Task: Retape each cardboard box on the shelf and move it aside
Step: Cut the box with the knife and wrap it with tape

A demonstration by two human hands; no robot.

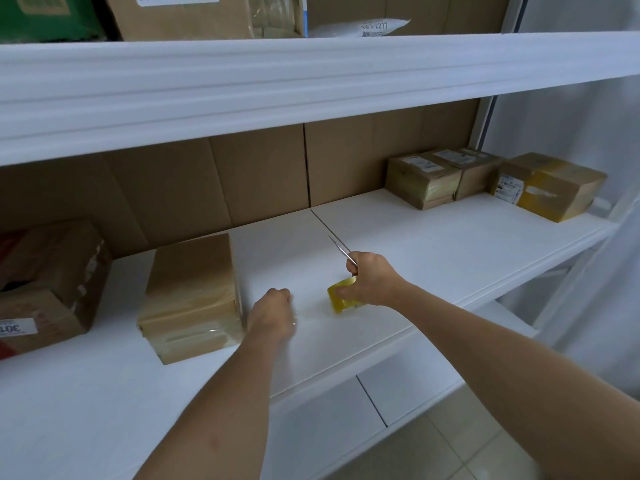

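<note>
White, smooth shelving fills the view, backed by flat brown cardboard sheets; the middle shelf (433, 244) is matte white with a thin seam running front to back. On it, left of centre, sits the cardboard box (192, 296), a rectangular brown carton whose top and front face are wrapped in glossy clear tape that catches the light in bands. The left hand (273, 315) rests just beside the box's right side, fingers curled into a closed grip; a faint clear strip of tape (308, 311) appears to stretch from it towards the roll, though its ends are hard to make out. The right hand (369, 280) holds a yellowish translucent tape roll (341, 294) on the shelf surface and, in the same grip, slim metal scissors (341, 251) whose blades point up and away. A battered brown carton (52, 282) with a torn top and a white label stands at far left. Three small taped boxes (485, 180) with white labels cluster at far right. The upper shelf (311, 74) carries larger cartons and a white mailer; their contents are not visible.
</note>
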